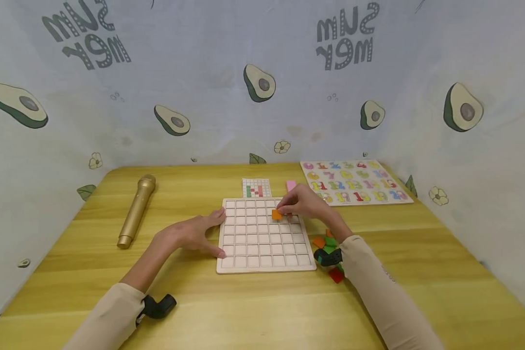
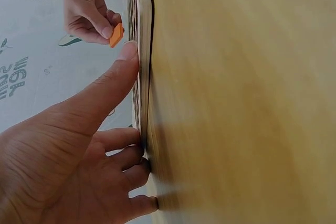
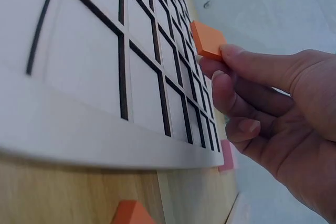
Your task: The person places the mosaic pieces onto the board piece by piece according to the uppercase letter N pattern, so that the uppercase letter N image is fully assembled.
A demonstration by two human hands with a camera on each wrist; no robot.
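A pale wooden grid board (image 1: pixel 267 243) with square cells lies flat on the table. My right hand (image 1: pixel 304 201) pinches an orange square tile (image 1: pixel 276 215) between thumb and fingers above the board's upper cells. The right wrist view shows this tile (image 3: pixel 208 40) held at one edge, tilted over the grid. At the board's left edge, my left hand (image 1: pixel 194 234) spreads its thumb and fingers, and the fingertips touch the side. In the left wrist view, the left thumb (image 2: pixel 113 85) rests against the board's rim. Beyond the board lies a small printed pattern card (image 1: pixel 256 188).
Orange, green and red tiles (image 1: pixel 336 275) lie loose right of the board, partly under the right wrist. A pink block (image 1: pixel 290 185) lies behind the board. A number puzzle board (image 1: pixel 356 182) stands back right; a gold microphone (image 1: pixel 136 211) lies left. A printed cloth (image 1: pixel 218 87) hangs behind.
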